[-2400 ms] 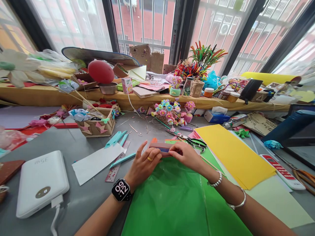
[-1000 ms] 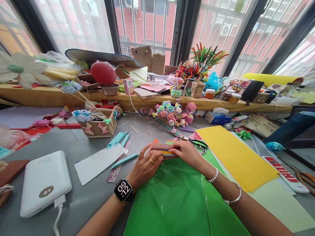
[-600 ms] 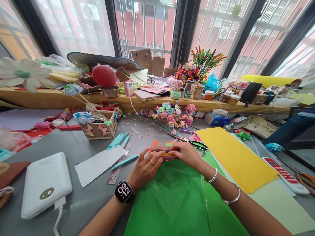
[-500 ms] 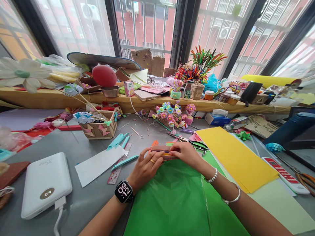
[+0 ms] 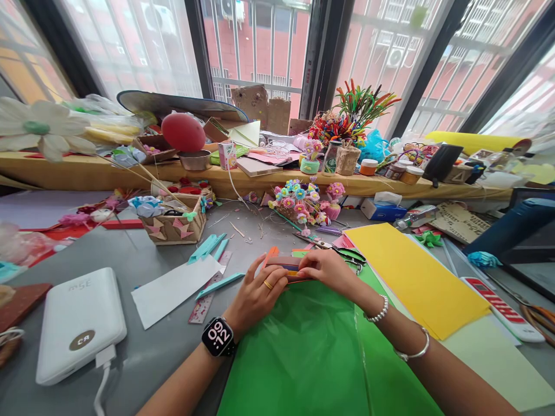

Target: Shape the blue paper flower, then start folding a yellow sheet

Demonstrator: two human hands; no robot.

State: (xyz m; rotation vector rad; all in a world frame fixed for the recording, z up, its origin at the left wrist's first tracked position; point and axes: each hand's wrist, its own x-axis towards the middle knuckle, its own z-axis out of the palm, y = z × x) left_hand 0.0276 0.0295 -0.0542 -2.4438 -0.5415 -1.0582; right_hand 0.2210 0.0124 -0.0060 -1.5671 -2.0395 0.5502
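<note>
Near the middle of the desk is a small, long brownish-pink case [image 5: 282, 261], its top parted, with blue and yellow showing inside. Its exact kind cannot be made out. My left hand [image 5: 260, 289], with a ring and a watch at the wrist, is closed over the case's left end and near side. At the other end, the bent fingers of my right hand [image 5: 326, 271] pinch at the opening; the fingertips are partly hidden. Below both hands lies a large green sheet in clear film [image 5: 303, 346]. An orange strip [image 5: 272, 252] sticks up just behind the left fingers.
Left of my hands lie a white paper [image 5: 173, 294], folded blue strips [image 5: 207, 248], a ruler [image 5: 202, 311] and a white power bank [image 5: 82, 323]. Scissors [image 5: 318, 242] and yellow sheets [image 5: 416, 277] are at right. A cardboard basket [image 5: 173, 228] and paper flowers [image 5: 299, 199] stand behind.
My right hand has shifted slightly at the case's right end, and more of the yellow and blue inside shows. The left hand has stayed almost in place.
</note>
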